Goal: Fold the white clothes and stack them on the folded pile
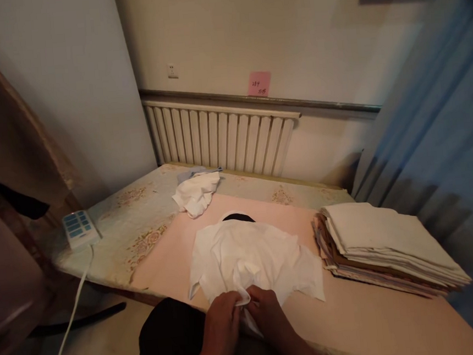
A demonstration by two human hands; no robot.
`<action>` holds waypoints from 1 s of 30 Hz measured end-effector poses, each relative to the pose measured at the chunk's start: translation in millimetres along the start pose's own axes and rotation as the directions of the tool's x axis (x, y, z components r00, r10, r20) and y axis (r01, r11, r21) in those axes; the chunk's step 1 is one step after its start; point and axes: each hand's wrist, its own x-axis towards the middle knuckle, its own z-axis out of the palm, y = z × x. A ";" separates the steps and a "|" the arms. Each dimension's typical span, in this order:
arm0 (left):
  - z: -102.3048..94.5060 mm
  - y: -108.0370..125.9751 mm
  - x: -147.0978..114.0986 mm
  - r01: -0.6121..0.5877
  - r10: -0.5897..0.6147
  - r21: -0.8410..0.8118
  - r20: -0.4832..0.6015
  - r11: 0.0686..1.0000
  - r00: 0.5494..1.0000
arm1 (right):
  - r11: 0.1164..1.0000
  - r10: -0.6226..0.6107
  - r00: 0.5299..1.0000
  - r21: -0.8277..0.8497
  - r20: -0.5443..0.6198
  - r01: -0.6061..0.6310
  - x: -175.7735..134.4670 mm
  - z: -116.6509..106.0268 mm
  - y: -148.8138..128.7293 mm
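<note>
A white short-sleeved shirt [263,247] lies spread on the pink cloth, its sleeves out to both sides. Its near edge is bunched up between my hands. My left hand [225,311] pinches the gathered fabric, and my right hand [268,310] grips it close beside, fingers closed. At the far side of the shirt, part of a dark round thing with a pale rim [239,217] shows; the rest is hidden under the cloth.
Folded fabric [391,241] is stacked at the right on the pink cloth [357,321]. Crumpled white and grey cloths [198,192] lie at the back. A power strip [79,230] with a white cable is at the left. A radiator [224,137] and blue curtain [436,143] border the table.
</note>
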 end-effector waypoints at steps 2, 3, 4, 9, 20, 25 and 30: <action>0.4 0.6 -6.5 0.028 -0.026 0.008 -0.127 1.000 0.992 | 0.997 0.054 0.997 0.055 -0.047 -0.052 1.6 2.4 2.0; 1.8 0.5 -11.3 0.034 -0.033 -0.001 -0.180 0.999 0.983 | 0.994 0.084 0.994 0.082 -0.071 -0.078 2.3 2.8 1.6; 4.4 0.1 -17.0 0.037 -0.042 -0.025 -0.208 0.999 0.977 | 0.989 0.113 0.990 0.109 -0.090 -0.103 3.1 2.7 0.4; 33.2 -1.0 -40.3 0.264 -0.258 -0.231 0.059 0.936 0.964 | 0.970 0.194 0.973 0.172 -0.128 -0.171 4.7 1.9 -10.4; 33.4 26.6 -2.5 0.387 -0.357 -0.353 0.150 0.852 0.922 | 0.964 0.208 0.963 0.202 -0.172 -0.172 5.8 0.1 -14.3; 21.9 16.2 13.9 0.254 -0.244 -0.346 0.072 0.903 0.967 | 0.967 0.197 0.964 0.198 -0.181 -0.161 17.7 -20.6 -22.4; -32.0 6.0 48.2 0.210 -0.227 -0.256 -0.039 0.943 0.973 | 0.973 0.174 0.905 0.210 -0.389 -0.096 37.6 -76.9 -42.8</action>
